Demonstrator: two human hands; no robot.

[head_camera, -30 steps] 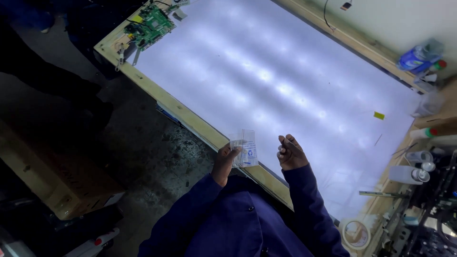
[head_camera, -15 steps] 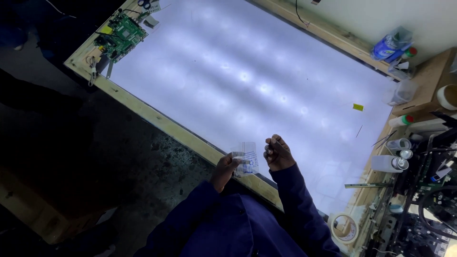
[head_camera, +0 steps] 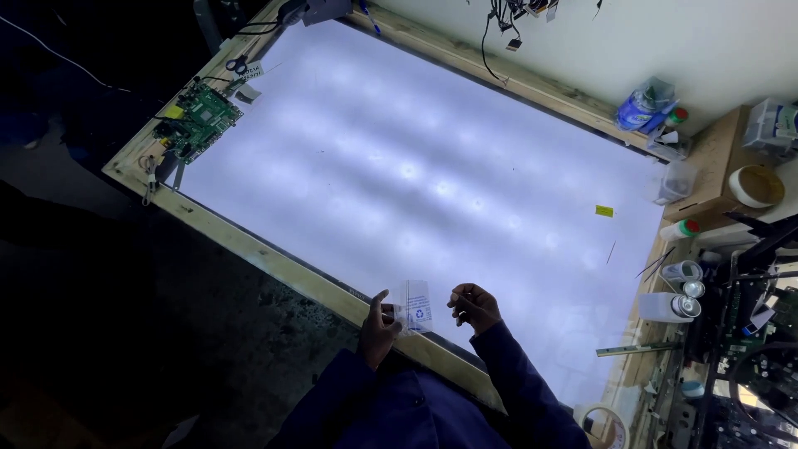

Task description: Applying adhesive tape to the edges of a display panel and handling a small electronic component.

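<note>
A glowing white panel (head_camera: 432,166) fills the table; my left hand (head_camera: 378,328) pinches a small clear bag (head_camera: 416,305), right hand (head_camera: 474,306) curled beside it, grip unclear.

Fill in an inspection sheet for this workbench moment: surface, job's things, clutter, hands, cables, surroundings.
Surface: large backlit white panel, lit, in a wooden frame.
Job's things: small clear plastic bag with a blue mark, held upright over the near frame edge.
Clutter: green circuit board at the far-left corner; small yellow tag on the panel; white bottles, tape roll and blue-white pack along the right side.
Hands: left hand pinches the bag; right hand beside it, fingers curled, its grip unclear.
Cables: dark wires hang at the top edge.
Surroundings: dark floor on the left, pale wall behind.
</note>
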